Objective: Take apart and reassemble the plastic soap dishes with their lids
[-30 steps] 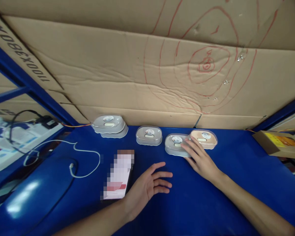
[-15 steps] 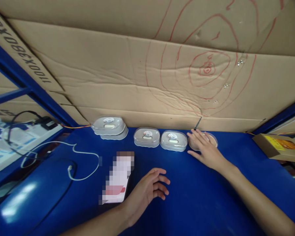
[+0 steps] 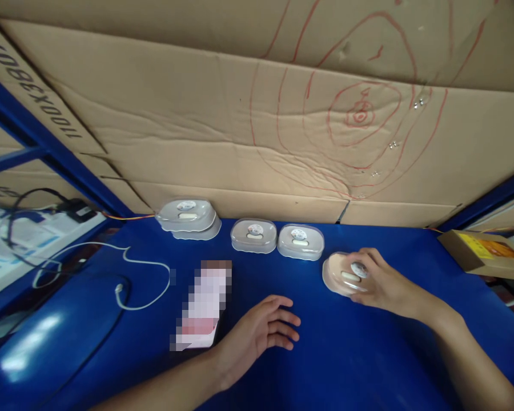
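Note:
My right hand (image 3: 374, 279) grips an oval beige box with a clear lid (image 3: 341, 277), thumb and fingers on its two long sides; a round sticker and a pale oblong patch show on top. My left hand (image 3: 268, 325) is held above the blue table, fingers apart and slightly curled, nothing in it. Left of that hand lies a phone (image 3: 203, 305) with a blurred screen. Two similar grey boxes, a left one (image 3: 253, 236) and a right one (image 3: 301, 242), sit side by side near the cardboard wall. Farther left, a stack of such boxes (image 3: 191, 218) stands at the back.
A cardboard sheet (image 3: 175, 114) with red hand-drawn rings rises behind the blue table (image 3: 282, 377). A white cable (image 3: 149, 308) and a dark cord cross the left side, near power strips (image 3: 38, 245). An opened brown carton (image 3: 480, 260) is at the right edge.
My right hand has closed on the beige box and drawn it away from the back wall, toward me. My left hand has hardly moved. The view has shifted slightly.

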A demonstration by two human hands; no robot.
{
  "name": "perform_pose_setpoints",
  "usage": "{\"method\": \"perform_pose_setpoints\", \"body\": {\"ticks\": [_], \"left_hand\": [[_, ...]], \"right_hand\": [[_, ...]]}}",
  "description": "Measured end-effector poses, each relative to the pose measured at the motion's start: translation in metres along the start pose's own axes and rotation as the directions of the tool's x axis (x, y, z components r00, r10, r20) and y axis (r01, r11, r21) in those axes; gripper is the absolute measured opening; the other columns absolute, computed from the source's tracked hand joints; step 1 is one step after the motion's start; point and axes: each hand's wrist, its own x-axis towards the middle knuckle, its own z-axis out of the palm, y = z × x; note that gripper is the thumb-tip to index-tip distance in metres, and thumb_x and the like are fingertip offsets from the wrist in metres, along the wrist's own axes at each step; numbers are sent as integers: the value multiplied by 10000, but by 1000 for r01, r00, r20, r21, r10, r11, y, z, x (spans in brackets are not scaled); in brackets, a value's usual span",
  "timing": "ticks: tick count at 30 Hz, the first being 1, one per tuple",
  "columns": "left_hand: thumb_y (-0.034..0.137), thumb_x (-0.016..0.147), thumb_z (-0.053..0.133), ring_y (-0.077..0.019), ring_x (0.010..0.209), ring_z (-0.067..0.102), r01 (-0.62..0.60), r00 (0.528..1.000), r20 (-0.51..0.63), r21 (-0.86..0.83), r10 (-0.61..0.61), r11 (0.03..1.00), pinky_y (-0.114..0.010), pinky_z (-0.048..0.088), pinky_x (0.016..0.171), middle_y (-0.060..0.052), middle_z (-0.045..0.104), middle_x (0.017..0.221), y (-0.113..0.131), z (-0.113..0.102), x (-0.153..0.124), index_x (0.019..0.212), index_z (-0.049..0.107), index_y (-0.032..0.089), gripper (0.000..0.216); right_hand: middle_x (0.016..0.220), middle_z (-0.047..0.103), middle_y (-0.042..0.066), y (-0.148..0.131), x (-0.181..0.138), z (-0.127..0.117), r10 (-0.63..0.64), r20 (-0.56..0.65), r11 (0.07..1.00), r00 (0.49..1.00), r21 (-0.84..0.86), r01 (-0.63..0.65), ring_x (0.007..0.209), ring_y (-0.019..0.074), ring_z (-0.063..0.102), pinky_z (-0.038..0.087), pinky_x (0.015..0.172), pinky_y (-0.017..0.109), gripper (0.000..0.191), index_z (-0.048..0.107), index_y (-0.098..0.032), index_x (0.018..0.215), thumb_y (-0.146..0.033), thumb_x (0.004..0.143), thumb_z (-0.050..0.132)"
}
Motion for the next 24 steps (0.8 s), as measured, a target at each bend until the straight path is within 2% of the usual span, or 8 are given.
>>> {"method": "perform_pose_setpoints", "body": {"ticks": [3, 5, 8, 10, 12, 16, 20, 24], "left_hand": [[526, 1030, 553, -319, 1115, 721, 100, 995, 23, -54, -99, 993, -474, 523, 1018, -226, 731, 1245, -2, -2, 1, 1369, 573, 97, 547], [613, 1034, 503, -339, 1217, 690, 156, 987, 50, -87, -152, 984, -505, 504, 1067, -227, 715, 1310, -2, -1, 2, 1447, 539, 103, 657], [701, 1037, 392, -348, 1274, 666, 196, 974, 133, -109, -182, 974, -514, 513, 1063, -189, 696, 1376, 0, 2, 0, 1502, 531, 148, 736], [709, 1044, 343, -346, 1256, 679, 217, 968, 157, -119, -197, 969, -492, 538, 1027, -170, 701, 1380, 0, 5, -1, 1482, 572, 156, 742], [707, 1047, 326, -352, 1225, 697, 233, 969, 119, -139, -217, 963, -482, 562, 984, -162, 721, 1352, 0, 8, -3, 1441, 620, 149, 743], [711, 1033, 366, -377, 1207, 706, 264, 965, 32, -149, -262, 953, -479, 581, 940, -167, 739, 1318, -4, 10, -4, 1400, 659, 125, 751], [703, 1021, 428, -352, 1296, 658, 290, 957, 39, -142, -287, 946, -409, 561, 976, -163, 742, 1314, -7, 10, -6, 1336, 702, 107, 728], [695, 995, 510, -329, 1282, 662, 295, 954, -12, -130, -299, 947, -364, 523, 1019, -146, 761, 1273, -8, 11, -9, 1296, 719, 102, 698]], "right_hand": [[1443, 448, 103, -27, -1, 8, -92, 63, 987, 994, 135, 83, 1304, 305, 559, 504, 1113, 481, 688, 419, -310, 1454, -461, 880, 766], [1496, 412, 119, -43, 2, 21, -186, 102, 963, 977, 215, 161, 1364, 321, 516, 476, 1147, 490, 798, 351, -307, 1515, -478, 871, 791], [1553, 363, 135, -65, 8, 41, -309, 140, 905, 941, 347, 246, 1441, 322, 450, 419, 1198, 494, 928, 266, -311, 1583, -522, 863, 812], [1557, 377, 136, -73, 13, 51, -366, 140, 864, 920, 420, 279, 1462, 317, 430, 398, 1213, 491, 899, 283, -311, 1595, -558, 889, 781], [1570, 386, 145, -73, 18, 56, -383, 103, 841, 918, 451, 300, 1476, 316, 424, 392, 1217, 495, 815, 303, -300, 1605, -585, 951, 696], [1614, 396, 162, -60, 30, 58, -307, -41, 900, 951, 312, 304, 1499, 313, 424, 387, 1223, 522, 664, 300, -283, 1619, -529, 1052, 544], [1586, 490, 153, -53, 38, 68, -293, -138, 955, 946, 0, 296, 1487, 349, 444, 399, 1207, 580, 686, 402, -273, 1556, -502, 974, 682], [1592, 508, 135, -56, 44, 80, -304, -167, 947, 938, -155, 280, 1509, 368, 414, 410, 1192, 608, 516, 555, -258, 1404, -448, 951, 710]]}}
